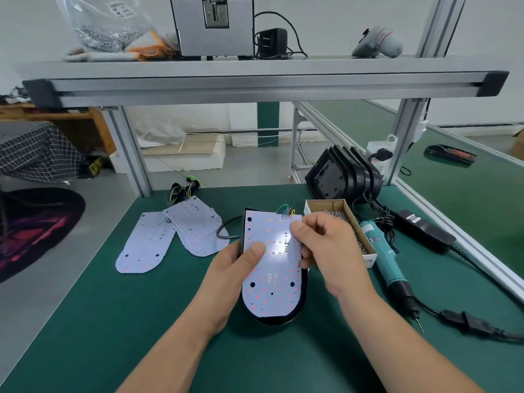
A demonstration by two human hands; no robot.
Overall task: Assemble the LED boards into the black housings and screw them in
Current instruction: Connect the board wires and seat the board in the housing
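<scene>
A white LED board [270, 290] with red dots lies in a black housing [303, 304] at the middle of the green table. My left hand [235, 268] grips the housing's left edge, thumb pressed on the board. My right hand [326, 248] holds the right edge, thumb on the board's upper middle near the coloured wires [286, 211]. Several more LED boards [147, 242] lie to the left. A stack of black housings [340, 174] stands at the back right.
A cardboard box of screws [340, 219] sits right of the housing, with a teal electric screwdriver [388, 265] and its black power supply [422, 231] beyond. An aluminium shelf [255, 83] spans overhead. Wire harnesses [184, 188] lie at the table's back edge.
</scene>
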